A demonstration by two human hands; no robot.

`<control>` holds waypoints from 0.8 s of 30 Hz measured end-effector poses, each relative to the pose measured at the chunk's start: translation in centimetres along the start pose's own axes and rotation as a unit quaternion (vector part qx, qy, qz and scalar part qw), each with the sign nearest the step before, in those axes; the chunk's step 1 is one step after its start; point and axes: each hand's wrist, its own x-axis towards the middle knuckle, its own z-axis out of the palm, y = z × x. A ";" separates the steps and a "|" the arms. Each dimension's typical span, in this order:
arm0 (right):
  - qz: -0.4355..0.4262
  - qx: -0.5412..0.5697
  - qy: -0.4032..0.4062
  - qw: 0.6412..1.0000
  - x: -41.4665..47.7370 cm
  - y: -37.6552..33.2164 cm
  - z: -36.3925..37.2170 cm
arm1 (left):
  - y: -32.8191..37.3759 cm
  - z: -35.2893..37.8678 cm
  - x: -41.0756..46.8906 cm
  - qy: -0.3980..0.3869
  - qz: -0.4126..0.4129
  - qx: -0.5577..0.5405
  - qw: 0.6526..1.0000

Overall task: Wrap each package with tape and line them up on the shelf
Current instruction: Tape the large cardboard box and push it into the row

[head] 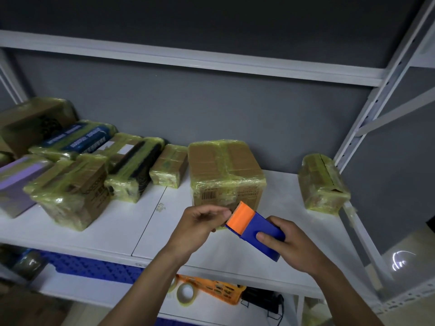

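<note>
My right hand (289, 245) grips a blue tape dispenser (259, 231) with an orange serrated head, held above the white shelf (117, 227). My left hand (202, 225) has curled fingers at the orange cutter end, pinching there; the tape itself is hard to make out. Right behind the hands stands a cardboard package (226, 172) wrapped in yellowish tape. A smaller wrapped package (322, 182) sits at the shelf's right end by the upright. Several taped packages (70, 189) line the left side.
A grey wall backs the shelf, and another white shelf board (188, 57) runs above. Below, an orange basket (216, 288) holds a tape roll (186, 292), next to a blue crate (94, 267). A metal upright (367, 128) bounds the right side.
</note>
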 end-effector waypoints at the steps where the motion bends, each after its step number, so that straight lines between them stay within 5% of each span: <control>1: -0.004 0.001 -0.002 1.000 0.0 0.0 0.0 | 0.0 0.0 0.0 0.001 0.000 0.001 1.000; 9: -0.014 0.015 -0.005 1.000 0.1 -0.1 0.1 | -0.5 0.0 0.4 0.039 0.032 0.028 0.998; 16: -0.017 0.015 -0.010 1.000 0.7 -0.7 0.0 | -0.4 -0.1 0.7 0.045 -0.060 -0.053 0.996; 24: -0.012 0.011 -0.028 0.999 1.9 -1.6 0.2 | -1.1 -0.7 1.2 0.130 0.057 0.087 0.986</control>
